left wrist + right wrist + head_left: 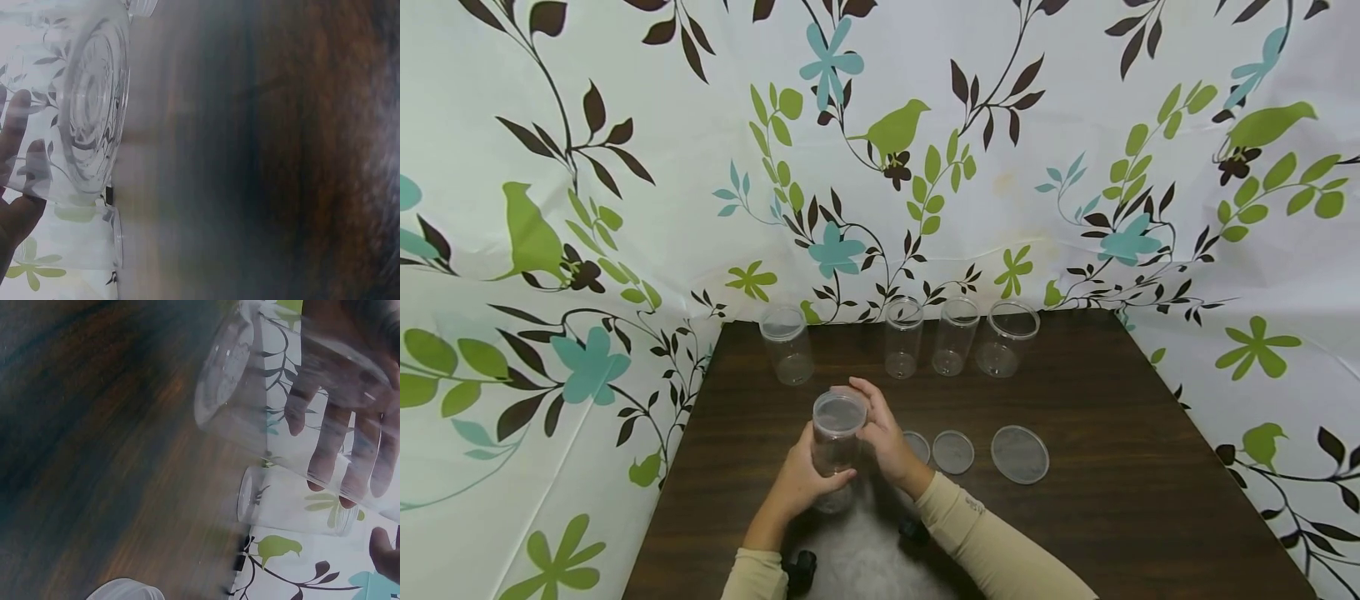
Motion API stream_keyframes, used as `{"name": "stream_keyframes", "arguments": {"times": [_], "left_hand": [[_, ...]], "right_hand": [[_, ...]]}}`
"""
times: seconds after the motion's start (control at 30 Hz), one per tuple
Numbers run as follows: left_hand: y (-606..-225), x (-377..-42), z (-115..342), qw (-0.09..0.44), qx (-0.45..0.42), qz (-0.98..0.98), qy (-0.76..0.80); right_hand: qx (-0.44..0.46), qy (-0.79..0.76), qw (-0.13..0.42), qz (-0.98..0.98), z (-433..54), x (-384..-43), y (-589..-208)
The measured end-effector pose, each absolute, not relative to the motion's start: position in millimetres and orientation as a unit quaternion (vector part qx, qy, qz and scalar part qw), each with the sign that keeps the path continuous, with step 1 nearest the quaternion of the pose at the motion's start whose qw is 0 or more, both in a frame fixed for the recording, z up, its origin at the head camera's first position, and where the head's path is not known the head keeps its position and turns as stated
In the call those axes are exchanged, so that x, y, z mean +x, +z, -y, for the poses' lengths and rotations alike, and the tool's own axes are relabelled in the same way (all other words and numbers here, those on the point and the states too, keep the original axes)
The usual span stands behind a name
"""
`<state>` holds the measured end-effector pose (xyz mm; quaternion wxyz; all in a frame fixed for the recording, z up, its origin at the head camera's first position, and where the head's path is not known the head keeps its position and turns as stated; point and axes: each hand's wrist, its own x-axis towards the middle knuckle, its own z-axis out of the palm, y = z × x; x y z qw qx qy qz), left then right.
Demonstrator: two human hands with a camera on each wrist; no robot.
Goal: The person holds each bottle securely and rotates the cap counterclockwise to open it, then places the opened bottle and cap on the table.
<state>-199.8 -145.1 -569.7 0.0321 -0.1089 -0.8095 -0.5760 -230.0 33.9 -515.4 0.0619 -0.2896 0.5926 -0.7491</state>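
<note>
A clear plastic jar with a round lid on top stands roughly upright between both hands in the head view. My left hand grips its side, thumb across the front. On the other side, my right hand holds the jar near the lid, its fingers reaching round the back. In the left wrist view the jar's base faces the table, with fingertips showing through the clear wall. Through the jar in the right wrist view, several fingers also appear.
At the table's back edge stand several open clear jars, a wide one at the right. To the right of the hands lie a large lid, a smaller lid and another partly behind the right wrist. Patterned cloth hangs behind.
</note>
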Motion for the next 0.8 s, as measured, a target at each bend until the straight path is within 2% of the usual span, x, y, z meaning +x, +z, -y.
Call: {"name": "stream_keyframes", "arguments": {"times": [0.4, 0.8], "left_hand": [[-571.5, -198.5, 145.3, 0.05, -0.121, 0.816, -0.563], [-573.2, -201.6, 150.1, 0.074, -0.107, 0.816, -0.563]], "right_hand": [[-0.312, -0.756, 0.081, -0.569, -36.2, -235.7, -516.3], [-0.276, -0.7, -0.017, -0.658, -37.5, -233.1, -519.5]]}}
